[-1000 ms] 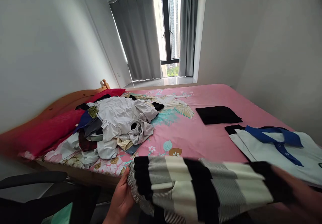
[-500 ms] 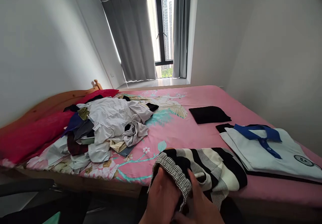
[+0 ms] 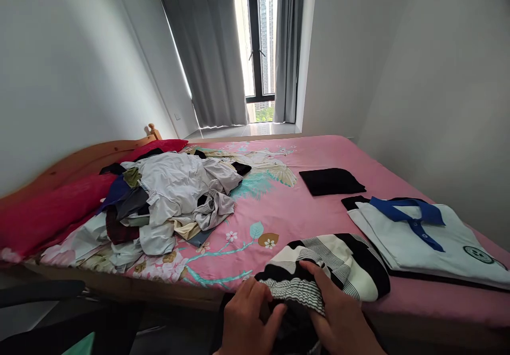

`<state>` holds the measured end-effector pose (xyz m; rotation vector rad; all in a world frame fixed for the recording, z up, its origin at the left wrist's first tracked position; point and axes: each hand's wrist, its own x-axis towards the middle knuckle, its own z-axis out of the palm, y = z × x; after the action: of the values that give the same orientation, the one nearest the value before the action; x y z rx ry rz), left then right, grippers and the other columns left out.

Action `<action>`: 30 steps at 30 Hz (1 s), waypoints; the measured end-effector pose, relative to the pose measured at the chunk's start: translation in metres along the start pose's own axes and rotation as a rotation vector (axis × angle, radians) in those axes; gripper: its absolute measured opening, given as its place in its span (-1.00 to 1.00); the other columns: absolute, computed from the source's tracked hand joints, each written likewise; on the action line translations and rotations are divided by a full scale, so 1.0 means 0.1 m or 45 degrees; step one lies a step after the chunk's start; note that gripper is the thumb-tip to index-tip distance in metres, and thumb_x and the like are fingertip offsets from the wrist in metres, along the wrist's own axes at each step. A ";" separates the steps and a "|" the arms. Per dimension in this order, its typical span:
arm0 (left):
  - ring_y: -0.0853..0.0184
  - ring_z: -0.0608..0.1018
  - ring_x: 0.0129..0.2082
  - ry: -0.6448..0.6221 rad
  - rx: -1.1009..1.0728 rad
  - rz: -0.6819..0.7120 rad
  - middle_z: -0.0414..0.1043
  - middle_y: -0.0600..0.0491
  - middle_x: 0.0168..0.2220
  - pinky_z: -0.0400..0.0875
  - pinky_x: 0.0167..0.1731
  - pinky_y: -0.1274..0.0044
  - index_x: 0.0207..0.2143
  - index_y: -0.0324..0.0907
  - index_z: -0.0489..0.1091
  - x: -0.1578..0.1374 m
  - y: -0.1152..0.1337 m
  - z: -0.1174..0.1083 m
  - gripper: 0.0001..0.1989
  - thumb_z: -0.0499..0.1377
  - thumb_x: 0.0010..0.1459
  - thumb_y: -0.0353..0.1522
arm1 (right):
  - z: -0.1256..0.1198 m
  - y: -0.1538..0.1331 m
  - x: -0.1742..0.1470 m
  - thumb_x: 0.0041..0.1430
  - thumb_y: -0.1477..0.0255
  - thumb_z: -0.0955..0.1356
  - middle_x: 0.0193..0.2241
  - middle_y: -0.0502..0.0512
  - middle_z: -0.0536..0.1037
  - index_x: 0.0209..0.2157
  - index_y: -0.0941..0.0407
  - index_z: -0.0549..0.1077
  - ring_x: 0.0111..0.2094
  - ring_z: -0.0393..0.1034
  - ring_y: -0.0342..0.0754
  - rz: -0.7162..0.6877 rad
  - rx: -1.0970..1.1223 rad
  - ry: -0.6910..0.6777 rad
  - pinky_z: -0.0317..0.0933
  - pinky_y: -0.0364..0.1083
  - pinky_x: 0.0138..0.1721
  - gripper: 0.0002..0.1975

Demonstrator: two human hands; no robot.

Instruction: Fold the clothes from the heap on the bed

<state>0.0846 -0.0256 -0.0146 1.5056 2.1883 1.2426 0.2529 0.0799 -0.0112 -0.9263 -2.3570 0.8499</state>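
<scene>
A black, white and grey striped garment with a gathered elastic waistband [image 3: 338, 262] lies at the bed's front edge, its waistband end turned toward me. My right hand [image 3: 338, 307] grips the waistband's right side, thumb on top and fingers underneath. At the left end of the waistband, my left hand [image 3: 249, 315] is closed with curled fingers on its edge; the fingertips are partly hidden. Dark cloth shows between the two hands, below the band. Whether the garment is shorts or a skirt, I cannot tell.
A folded white polo shirt with a blue collar [image 3: 430, 243] lies on dark cloth at right. Behind is a folded black garment [image 3: 331, 181]. A heap of clothes [image 3: 175, 185] and red pillows [image 3: 59, 206] occupy the left of the pink bed [image 3: 274, 217].
My left hand has come out from inside the waistband and moved to its left edge. The waistband has flattened and turned toward me; my right hand has shifted slightly right.
</scene>
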 end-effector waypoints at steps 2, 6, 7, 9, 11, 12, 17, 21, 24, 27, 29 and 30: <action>-0.01 0.46 -0.14 0.027 0.051 0.110 0.47 -0.09 -0.17 0.32 -0.13 0.23 -0.22 -0.05 0.49 0.00 0.01 0.05 -0.62 0.32 -0.20 -0.38 | 0.04 -0.06 0.01 -0.11 0.62 0.18 0.02 0.11 0.41 0.13 0.08 0.16 0.00 0.35 -0.02 -0.093 -0.013 -0.022 0.30 -0.06 -0.04 -0.32; 0.10 0.43 0.02 -0.204 -0.032 0.138 0.42 -0.02 0.02 0.29 0.04 0.30 0.03 -0.01 0.36 0.16 0.15 0.01 -0.47 0.10 -0.03 -0.52 | 0.06 -0.07 0.10 -0.13 0.66 0.16 0.01 0.10 0.42 0.14 0.08 0.16 -0.02 0.36 -0.02 -0.169 -0.115 0.045 0.30 -0.05 -0.05 -0.29; 0.16 0.45 0.01 -0.201 -0.063 0.105 0.44 0.01 0.01 0.31 0.03 0.35 0.04 -0.02 0.36 0.22 0.19 -0.05 -0.49 0.04 0.02 -0.52 | 0.03 -0.03 0.14 -0.15 0.68 0.14 -0.01 0.09 0.43 0.14 0.07 0.17 -0.03 0.37 -0.01 -0.125 -0.169 0.105 0.31 -0.04 -0.08 -0.28; 0.21 0.46 0.01 -0.063 -0.076 0.015 0.46 0.03 0.00 0.31 0.04 0.39 0.03 -0.07 0.37 0.36 0.26 -0.25 -0.54 0.00 0.08 -0.47 | -0.09 0.08 0.21 -0.18 0.69 0.13 -0.03 0.07 0.43 0.12 0.03 0.19 -0.04 0.36 0.01 -0.005 -0.272 0.231 0.32 -0.03 -0.15 -0.26; 0.19 0.48 -0.02 0.133 -0.035 -0.068 0.47 0.03 -0.02 0.33 0.03 0.38 0.01 -0.11 0.39 0.48 0.29 -0.51 -0.57 0.02 0.07 -0.42 | -0.28 0.21 0.25 -0.19 0.66 0.15 -0.01 0.05 0.41 0.10 -0.01 0.21 -0.01 0.33 0.03 0.094 -0.310 0.306 0.33 -0.05 -0.21 -0.27; 0.19 0.49 -0.03 0.207 -0.015 -0.094 0.48 0.04 -0.03 0.34 0.03 0.37 0.00 -0.12 0.40 0.52 0.29 -0.63 -0.57 0.03 0.05 -0.40 | -0.38 0.27 0.25 -0.18 0.63 0.17 0.01 0.04 0.39 0.10 -0.02 0.21 0.00 0.32 0.03 0.130 -0.298 0.309 0.33 -0.06 -0.23 -0.29; 0.16 0.46 0.01 0.258 -0.064 -0.120 0.49 0.08 -0.04 0.32 0.04 0.36 -0.12 -0.10 0.49 0.58 0.28 -0.92 -0.59 0.07 -0.06 -0.41 | -0.90 0.31 0.21 -0.01 0.47 0.23 -0.04 0.02 0.41 -0.01 -0.06 0.34 -0.13 0.37 -0.02 0.151 -0.109 0.158 0.33 -0.10 -0.27 -0.53; 0.21 0.55 -0.21 0.182 -0.312 -0.201 0.50 0.06 -0.09 0.48 -0.30 0.45 -0.18 -0.10 0.50 0.56 0.48 -0.84 -0.63 0.05 -0.04 -0.38 | -1.12 -0.03 0.23 0.15 0.37 0.19 -0.11 0.03 0.44 -0.13 -0.02 0.42 -0.11 0.35 -0.02 0.024 -0.024 0.276 0.27 -0.10 -0.16 -0.71; 0.24 0.51 -0.14 0.136 -0.308 -0.016 0.50 0.08 -0.13 0.42 -0.17 0.48 -0.24 -0.07 0.52 0.58 0.62 -0.80 -0.64 0.03 -0.06 -0.44 | -1.16 -0.22 0.31 0.17 0.39 0.17 -0.16 0.05 0.46 -0.15 0.02 0.42 -0.12 0.35 -0.03 -0.104 0.024 0.162 0.24 -0.10 -0.14 -0.72; 0.26 0.51 -0.18 0.005 -0.039 0.109 0.50 0.08 -0.24 0.37 -0.17 0.49 -0.32 -0.06 0.53 0.65 0.61 -0.86 -0.64 0.03 -0.11 -0.50 | -1.21 -0.19 0.44 0.13 0.44 0.17 -0.19 0.00 0.48 -0.18 -0.01 0.43 -0.18 0.37 -0.04 -0.061 -0.147 0.125 0.23 -0.08 -0.19 -0.71; 0.30 0.52 -0.35 -0.039 0.034 0.007 0.48 0.07 -0.28 0.38 -0.34 0.51 -0.34 -0.09 0.51 0.71 0.54 -0.92 -0.69 0.03 -0.07 -0.47 | -1.26 -0.13 0.53 0.11 0.44 0.17 -0.18 -0.02 0.48 -0.19 -0.03 0.43 -0.19 0.37 -0.04 -0.005 -0.268 0.258 0.22 -0.07 -0.22 -0.71; 0.32 0.51 -0.41 -0.050 0.013 -0.062 0.47 0.06 -0.26 0.37 -0.41 0.51 -0.34 -0.11 0.49 0.74 0.52 -0.93 -0.72 0.02 -0.04 -0.44 | -1.27 -0.11 0.56 0.11 0.44 0.17 -0.16 -0.03 0.47 -0.19 -0.03 0.43 -0.18 0.37 -0.03 -0.004 -0.304 0.311 0.21 -0.07 -0.23 -0.71</action>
<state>0.0309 -0.0053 0.1016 1.4583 2.1961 1.1788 0.2883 0.1615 0.0964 -1.0546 -2.2746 0.4301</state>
